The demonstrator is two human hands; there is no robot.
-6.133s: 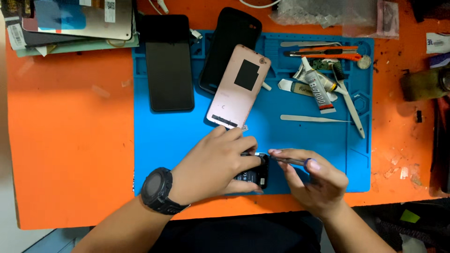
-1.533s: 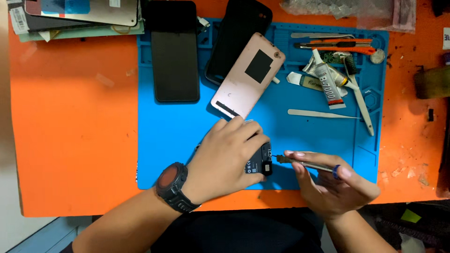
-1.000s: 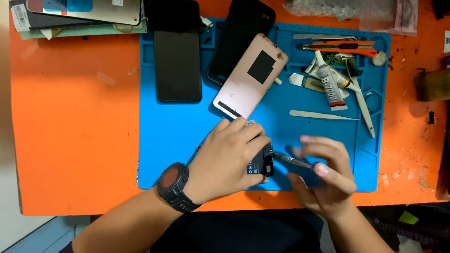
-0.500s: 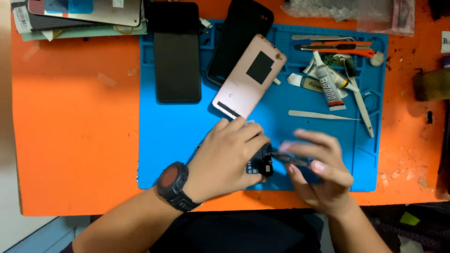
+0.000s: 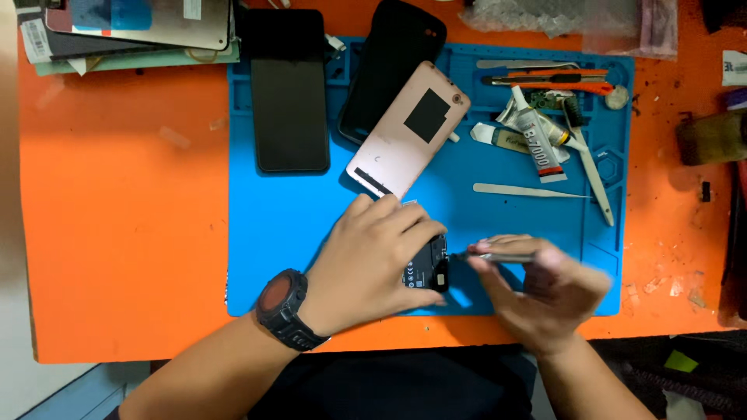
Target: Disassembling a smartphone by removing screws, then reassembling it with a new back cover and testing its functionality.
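A small dark phone part (image 5: 426, 268) is pinned flat on the blue mat (image 5: 296, 233) at the six o'clock edge of the mat, under the left hand (image 5: 373, 260), whose fingers are curled down over it in a closed grip; the right hand (image 5: 545, 292) is closed around a thin metal tool (image 5: 490, 256), its tip brought to the three o'clock side of the part, seemingly touching it; this hand is blurred, so the exact grip cannot be told. The work is judged to be in its middle: the phone appears already opened, since a pink back cover (image 5: 408, 128) is laid loose toward twelve o'clock, partly over a black case (image 5: 393, 62), while the part under the hands is not yet finished with and nothing is seen reassembled.

Counted on the mat: one pink back cover; one black case; one dark phone (image 5: 289, 113) lying flat at eleven o'clock; one glue tube (image 5: 537, 140) at two o'clock; one flat metal pry bar (image 5: 529, 190) below it; one orange-handled knife (image 5: 545, 79) at one o'clock. One black watch (image 5: 289, 307) is worn on the left wrist; a stack of flat panels (image 5: 132, 27) is kept on the orange worktop (image 5: 117, 233) at ten o'clock.
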